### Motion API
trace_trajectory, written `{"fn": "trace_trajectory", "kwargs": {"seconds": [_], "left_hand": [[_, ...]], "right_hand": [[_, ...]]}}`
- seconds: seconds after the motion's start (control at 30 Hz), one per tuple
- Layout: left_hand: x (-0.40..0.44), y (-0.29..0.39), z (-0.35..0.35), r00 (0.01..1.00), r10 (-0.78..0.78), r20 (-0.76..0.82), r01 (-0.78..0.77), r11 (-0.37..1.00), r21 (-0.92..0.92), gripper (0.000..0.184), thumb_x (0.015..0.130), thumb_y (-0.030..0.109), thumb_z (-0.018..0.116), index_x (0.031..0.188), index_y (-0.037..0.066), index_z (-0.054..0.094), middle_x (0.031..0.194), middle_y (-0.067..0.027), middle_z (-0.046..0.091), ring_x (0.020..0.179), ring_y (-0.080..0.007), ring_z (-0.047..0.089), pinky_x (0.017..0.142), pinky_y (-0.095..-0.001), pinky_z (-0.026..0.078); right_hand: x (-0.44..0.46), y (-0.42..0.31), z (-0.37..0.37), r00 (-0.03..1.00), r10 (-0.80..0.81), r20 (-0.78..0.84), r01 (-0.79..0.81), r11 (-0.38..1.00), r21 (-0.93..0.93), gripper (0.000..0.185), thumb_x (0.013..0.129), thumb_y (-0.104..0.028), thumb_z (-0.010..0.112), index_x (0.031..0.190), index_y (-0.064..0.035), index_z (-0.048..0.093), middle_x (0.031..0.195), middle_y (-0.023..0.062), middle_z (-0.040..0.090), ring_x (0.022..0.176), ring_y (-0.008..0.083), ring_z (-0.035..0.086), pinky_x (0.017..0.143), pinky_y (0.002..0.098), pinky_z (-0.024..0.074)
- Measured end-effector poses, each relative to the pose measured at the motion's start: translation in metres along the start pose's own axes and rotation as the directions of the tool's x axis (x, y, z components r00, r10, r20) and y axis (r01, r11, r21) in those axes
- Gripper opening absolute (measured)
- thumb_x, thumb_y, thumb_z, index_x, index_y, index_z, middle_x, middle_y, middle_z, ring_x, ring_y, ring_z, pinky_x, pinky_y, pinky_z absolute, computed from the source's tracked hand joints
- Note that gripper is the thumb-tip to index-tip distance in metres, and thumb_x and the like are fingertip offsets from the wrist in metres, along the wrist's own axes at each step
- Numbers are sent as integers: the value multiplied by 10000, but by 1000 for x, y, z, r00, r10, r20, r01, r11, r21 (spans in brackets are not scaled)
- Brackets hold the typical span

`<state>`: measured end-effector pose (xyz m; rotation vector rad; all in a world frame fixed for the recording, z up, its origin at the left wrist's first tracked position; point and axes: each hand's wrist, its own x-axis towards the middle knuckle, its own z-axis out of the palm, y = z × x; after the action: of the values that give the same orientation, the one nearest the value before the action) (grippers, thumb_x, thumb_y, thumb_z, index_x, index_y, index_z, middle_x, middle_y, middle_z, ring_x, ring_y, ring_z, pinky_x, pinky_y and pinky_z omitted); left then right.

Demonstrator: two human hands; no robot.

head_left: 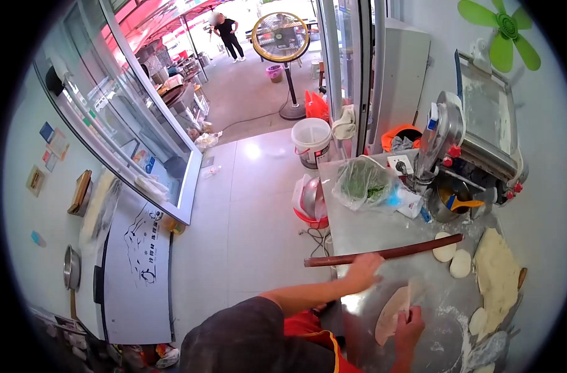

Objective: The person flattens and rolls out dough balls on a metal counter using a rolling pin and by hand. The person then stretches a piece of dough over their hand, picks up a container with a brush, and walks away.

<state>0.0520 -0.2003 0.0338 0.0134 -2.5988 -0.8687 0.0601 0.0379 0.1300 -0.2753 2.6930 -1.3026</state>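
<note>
My right hand (pixel 409 327) pinches the edge of a flattened piece of dough (pixel 389 318), which lies partly on the metal worktop and is lifted and blurred near the fingers. My left hand (pixel 363 271) is beside a long brown rolling pin (pixel 407 250) and overlaps its lower edge in view; its fingers are smeared, and whether they touch the pin cannot be made out. The pin's far end lies by two round dough balls (pixel 452 255). A large slab of dough (pixel 496 273) rests along the wall, with another dough ball (pixel 478 321) beside it.
On the worktop (pixel 352 174) stand a bag of greens (pixel 365 183), a metal pot (pixel 446 202) with a brush (pixel 462 202), and a dough machine (pixel 488 124). A white bucket (pixel 311 142) and red basin (pixel 313 217) are on the floor. A person (pixel 226 34) stands outside near a fan (pixel 282 40).
</note>
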Motion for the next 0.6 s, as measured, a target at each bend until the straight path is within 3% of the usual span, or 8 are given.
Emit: {"fn": "trace_trajectory", "kwargs": {"seconds": [0.07,0.13,0.23,0.33,0.4,0.47,0.57,0.6], "left_hand": [[-19,22,23,968,-11,251,137,862,-488,755,802,257,791,1397,23,390,1313,-186,477,1188,-331,512,1059,-437,372],[-42,17,74,975,76,209,108,657,-746,707,853,210,725,1424,5,362,1347,-152,513,1286,-302,460,1112,-412,336],[-38,1,121,812,276,515,399,382,-834,335,926,193,613,1216,33,573,1163,-100,623,1067,-207,594,944,-351,476],[2,27,77,526,338,781,578,532,-619,260,896,170,619,1112,25,615,1052,-80,650,975,-172,611,865,-328,491],[47,70,62,455,315,833,586,599,-546,215,876,155,623,1042,19,643,978,-67,669,914,-149,622,813,-313,501],[95,134,69,492,197,848,572,662,-485,202,865,158,637,1003,11,656,911,-58,672,867,-126,622,772,-298,501],[108,165,162,666,150,730,422,731,-536,295,830,244,683,976,-12,688,843,-91,694,765,-173,629,713,-333,515],[102,171,177,625,105,774,375,829,-415,305,829,258,688,963,-16,691,838,-106,696,743,-179,631,695,-340,518]], "right_hand": [[-11,-22,-1,997,-71,-13,72,995,75,173,801,-68,703,858,-9,551,671,123,575,589,183,521,584,356,459],[-29,-40,-15,996,-89,-17,90,993,70,165,807,-75,708,858,-12,564,652,109,558,581,148,492,562,340,447],[-38,-33,-46,1000,-12,-11,14,981,192,168,818,-76,714,808,-23,555,636,13,534,595,73,450,510,289,409],[-47,-21,-85,975,209,-77,-146,862,485,104,829,-22,691,856,-23,590,726,-4,586,672,58,516,600,247,450],[-60,14,-99,911,385,-149,-173,684,708,88,851,-20,679,894,-30,603,771,-14,614,682,66,560,611,235,463],[-62,62,-107,811,533,-241,-60,485,872,84,862,-39,683,899,-44,608,774,-11,627,685,85,592,616,233,471],[-60,167,-106,617,718,-323,-38,437,899,116,875,-53,669,972,-31,611,833,13,645,746,121,628,671,250,507],[-56,190,-98,596,746,-297,-82,425,901,135,876,-58,668,995,-30,610,858,20,645,773,128,631,685,256,513]]}}
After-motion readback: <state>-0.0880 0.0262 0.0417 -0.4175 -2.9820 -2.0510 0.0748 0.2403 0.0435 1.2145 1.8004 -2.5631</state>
